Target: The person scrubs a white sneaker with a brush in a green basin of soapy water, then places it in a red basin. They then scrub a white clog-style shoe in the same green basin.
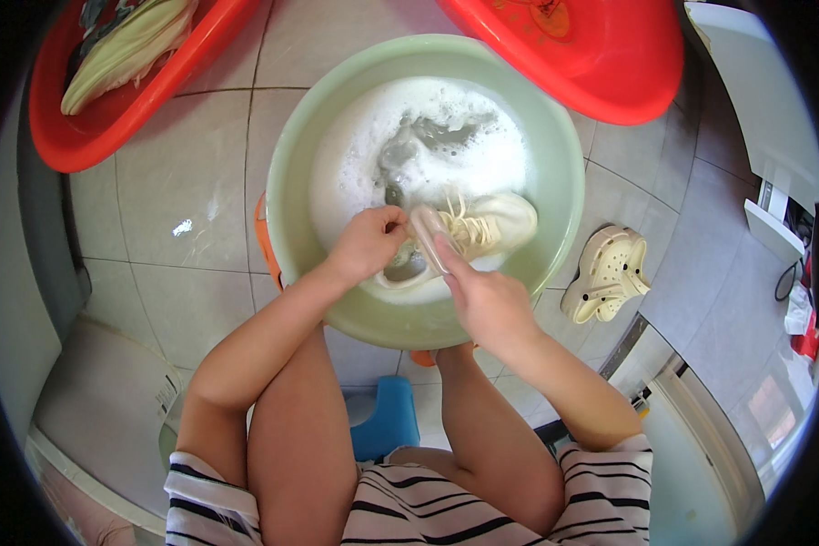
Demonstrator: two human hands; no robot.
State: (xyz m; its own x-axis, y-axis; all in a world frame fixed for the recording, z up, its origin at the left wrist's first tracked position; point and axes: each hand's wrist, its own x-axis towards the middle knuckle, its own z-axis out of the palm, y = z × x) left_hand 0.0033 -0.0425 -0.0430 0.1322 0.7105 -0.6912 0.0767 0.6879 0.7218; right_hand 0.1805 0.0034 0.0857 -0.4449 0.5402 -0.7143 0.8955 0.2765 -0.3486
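A pale green plastic basin holds water covered with white suds. An off-white lace-up shoe rests in it, toe towards the right. My right hand is closed on a brush with a pinkish, see-through back, held over the shoe's opening and tongue; its bristles are hidden. At the left, my left hand has its fingers curled and pinched at the shoe's tongue or edge, beside the brush. What exactly its fingertips hold is hard to make out.
Red tubs stand at the upper left and upper right; the left one holds wet cloth or shoes. Cream clogs lie on the tiled floor right of the basin. A blue plastic stool is between my legs.
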